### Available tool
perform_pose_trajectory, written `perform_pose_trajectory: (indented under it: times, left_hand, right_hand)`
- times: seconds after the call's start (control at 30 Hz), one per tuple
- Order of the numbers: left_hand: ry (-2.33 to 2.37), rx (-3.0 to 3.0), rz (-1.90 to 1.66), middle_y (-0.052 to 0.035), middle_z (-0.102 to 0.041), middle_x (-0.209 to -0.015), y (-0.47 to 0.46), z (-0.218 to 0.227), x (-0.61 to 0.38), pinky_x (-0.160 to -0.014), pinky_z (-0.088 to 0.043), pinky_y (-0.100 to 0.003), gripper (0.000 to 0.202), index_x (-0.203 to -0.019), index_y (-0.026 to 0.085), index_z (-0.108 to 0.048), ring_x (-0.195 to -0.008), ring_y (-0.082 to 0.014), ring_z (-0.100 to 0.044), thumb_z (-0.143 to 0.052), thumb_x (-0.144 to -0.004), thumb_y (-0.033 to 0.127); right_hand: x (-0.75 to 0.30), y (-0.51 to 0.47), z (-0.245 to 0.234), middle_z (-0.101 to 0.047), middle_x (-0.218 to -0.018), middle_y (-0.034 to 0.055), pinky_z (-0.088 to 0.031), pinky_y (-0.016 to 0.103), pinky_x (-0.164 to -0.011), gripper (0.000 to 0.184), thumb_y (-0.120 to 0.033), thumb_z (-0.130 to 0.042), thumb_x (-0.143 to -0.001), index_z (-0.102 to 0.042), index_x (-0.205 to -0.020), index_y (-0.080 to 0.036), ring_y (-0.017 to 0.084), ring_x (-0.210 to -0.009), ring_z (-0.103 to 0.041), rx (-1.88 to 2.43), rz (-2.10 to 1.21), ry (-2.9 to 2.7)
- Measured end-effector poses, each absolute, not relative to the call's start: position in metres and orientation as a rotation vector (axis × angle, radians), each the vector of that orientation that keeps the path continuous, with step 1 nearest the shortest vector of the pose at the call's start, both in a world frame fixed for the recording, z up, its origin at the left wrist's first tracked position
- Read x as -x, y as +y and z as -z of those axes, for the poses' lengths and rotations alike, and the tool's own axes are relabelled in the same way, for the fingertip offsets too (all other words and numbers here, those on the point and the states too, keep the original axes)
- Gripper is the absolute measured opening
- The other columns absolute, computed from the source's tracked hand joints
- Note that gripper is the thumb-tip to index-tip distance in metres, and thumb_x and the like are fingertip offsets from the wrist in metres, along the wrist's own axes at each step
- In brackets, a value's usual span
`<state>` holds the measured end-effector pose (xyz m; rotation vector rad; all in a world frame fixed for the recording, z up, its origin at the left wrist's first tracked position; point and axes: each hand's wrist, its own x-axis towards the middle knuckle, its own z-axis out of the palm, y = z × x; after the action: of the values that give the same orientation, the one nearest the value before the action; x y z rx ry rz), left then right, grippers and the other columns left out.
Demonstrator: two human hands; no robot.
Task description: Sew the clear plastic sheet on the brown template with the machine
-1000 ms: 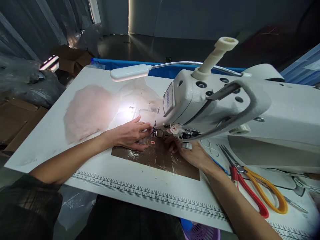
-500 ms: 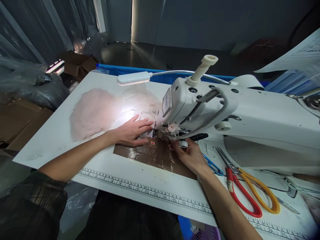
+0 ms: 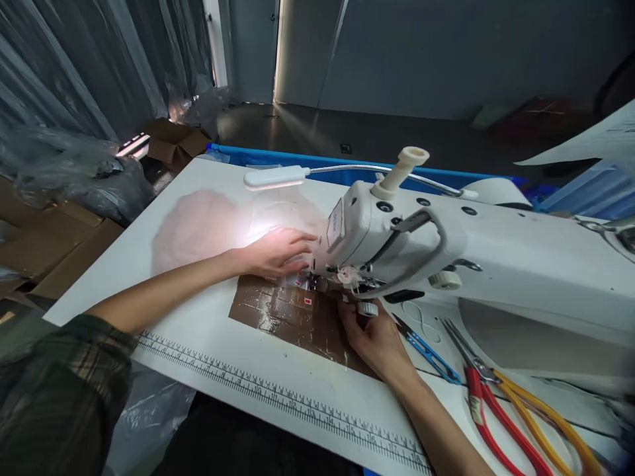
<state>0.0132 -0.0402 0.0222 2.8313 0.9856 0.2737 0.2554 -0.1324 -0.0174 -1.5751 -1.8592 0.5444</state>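
My left hand (image 3: 278,252) lies with stretched fingers on thin, sheer pale-pink fabric (image 3: 193,221), just left of the needle area of a white sewing machine (image 3: 357,221). My right hand (image 3: 374,337) is at the right of the presser foot, low beside a white ridged knob (image 3: 368,309). Its thumb shows and its fingers are curled, but the fingertips are partly behind machine parts; what they pinch is hidden. Under the needle area is a brown, shiny taped sheet (image 3: 278,317) with small red marks. A small fabric flower (image 3: 347,274) hangs on the machine head.
Blue thread snips (image 3: 431,357) and scissors with red and yellow handles (image 3: 483,377) lie right of my right forearm. A lit lamp (image 3: 275,177) on a bendable neck shines on the fabric. A ruler strip (image 3: 278,400) runs along the table's front edge. Cardboard boxes (image 3: 176,142) stand at left.
The view has shifted, so the scene sits lower. My left hand has moved slightly away from me, off the brown sheet's left part. My right hand stays beside the presser foot.
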Motion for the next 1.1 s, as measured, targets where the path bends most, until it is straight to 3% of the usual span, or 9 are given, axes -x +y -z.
perform_pose_trajectory:
  times: [0.13, 0.33, 0.5, 0.6, 0.7, 0.77, 0.87, 1.0, 1.1]
  left_hand:
    - [1.177, -2.792, -0.276, -0.0135, -0.058, -0.123, 0.014, -0.034, -0.033, -0.106, -0.036, -0.042, 0.033, -0.115, 0.014, -0.061, -0.119, -0.0278, -0.052, -0.048, -0.095, 0.036]
    - [1.667, -2.407, -0.237, -0.0181, -0.061, -0.119, 0.081, -0.018, -0.047, -0.097, -0.044, -0.046, 0.063, -0.119, 0.008, -0.057, -0.115, -0.0310, -0.057, -0.011, -0.102, 0.047]
    - [1.627, -2.369, -0.183, -0.0133, -0.028, -0.155, 0.088, -0.008, -0.039, -0.117, -0.021, -0.050, 0.071, -0.147, 0.014, -0.030, -0.144, -0.0323, -0.023, -0.023, -0.095, 0.063]
    - [1.506, -2.498, -0.222, -0.0119, -0.015, -0.159, 0.070, -0.019, -0.033, -0.119, -0.015, -0.049, 0.070, -0.151, 0.014, -0.018, -0.148, -0.0305, -0.011, -0.032, -0.096, 0.055]
    - [1.541, -2.615, -0.283, -0.0166, -0.039, -0.146, 0.044, -0.036, -0.029, -0.111, -0.035, -0.042, 0.052, -0.143, 0.012, -0.034, -0.136, -0.0284, -0.038, -0.035, -0.098, 0.038]
    - [1.581, -2.616, -0.176, -0.0171, -0.061, -0.119, 0.026, -0.045, -0.027, -0.094, -0.048, -0.038, 0.040, -0.124, 0.010, -0.053, -0.111, -0.0266, -0.059, -0.028, -0.100, 0.031]
    - [1.558, -2.596, 0.046, -0.0138, -0.067, -0.086, 0.007, -0.046, -0.022, -0.074, -0.053, -0.034, 0.031, -0.098, 0.009, -0.064, -0.080, -0.0248, -0.067, -0.039, -0.095, 0.027]
    - [1.481, -2.673, 0.146, -0.0171, -0.059, -0.123, -0.002, -0.036, -0.010, -0.091, -0.050, -0.040, 0.038, -0.121, 0.013, -0.058, -0.107, -0.0287, -0.062, -0.053, -0.084, 0.015]
    - [1.377, -2.707, -0.027, -0.0096, -0.047, -0.143, -0.003, -0.030, -0.001, -0.103, -0.044, -0.038, 0.051, -0.136, 0.023, -0.048, -0.126, -0.0253, -0.051, -0.049, -0.086, 0.014]
  right_hand:
    - [-0.257, -0.131, 0.022, -0.067, -0.086, 0.0083, -0.052, 0.031, -0.065, 0.021, -0.038, -0.048, -0.083, -0.061, -0.081, -0.021, 0.021, -0.075, -0.064, 1.519, -0.518, -1.940]
    - [-0.263, -0.130, 0.029, -0.072, -0.089, 0.0081, -0.054, 0.032, -0.066, 0.029, -0.040, -0.046, -0.085, -0.068, -0.086, -0.022, 0.023, -0.083, -0.069, 1.522, -0.432, -2.005]
    - [-0.261, -0.133, 0.029, -0.074, -0.088, 0.0078, -0.055, 0.034, -0.064, 0.030, -0.039, -0.045, -0.087, -0.069, -0.095, -0.021, 0.024, -0.077, -0.070, 1.471, -0.408, -2.097]
    - [-0.260, -0.134, 0.026, -0.074, -0.095, 0.0096, -0.055, 0.035, -0.062, 0.032, -0.037, -0.045, -0.088, -0.067, -0.103, -0.018, 0.024, -0.071, -0.071, 1.450, -0.446, -2.129]
    - [-0.262, -0.132, 0.019, -0.074, -0.099, 0.0107, -0.055, 0.035, -0.063, 0.033, -0.034, -0.044, -0.089, -0.067, -0.107, -0.018, 0.024, -0.073, -0.071, 1.394, -0.494, -2.217]
    - [-0.263, -0.132, 0.010, -0.073, -0.101, 0.0115, -0.056, 0.035, -0.066, 0.034, -0.032, -0.043, -0.091, -0.068, -0.108, -0.018, 0.024, -0.076, -0.072, 1.320, -0.516, -2.307]
    - [-0.258, -0.136, -0.011, -0.073, -0.101, 0.0109, -0.057, 0.034, -0.072, 0.033, -0.029, -0.043, -0.093, -0.069, -0.110, -0.018, 0.022, -0.080, -0.072, 1.146, -0.536, -2.430]
    - [-0.250, -0.161, -0.047, -0.075, -0.100, 0.0043, -0.057, 0.023, -0.074, 0.026, -0.025, -0.048, -0.094, -0.066, -0.113, -0.024, 0.017, -0.089, -0.071, 0.888, -0.573, -2.489]
    - [-0.259, -0.191, -0.061, -0.074, -0.101, 0.0018, -0.056, 0.021, -0.078, 0.033, -0.028, -0.058, -0.091, -0.060, -0.123, -0.028, 0.015, -0.086, -0.071, 0.801, -0.362, -2.343]
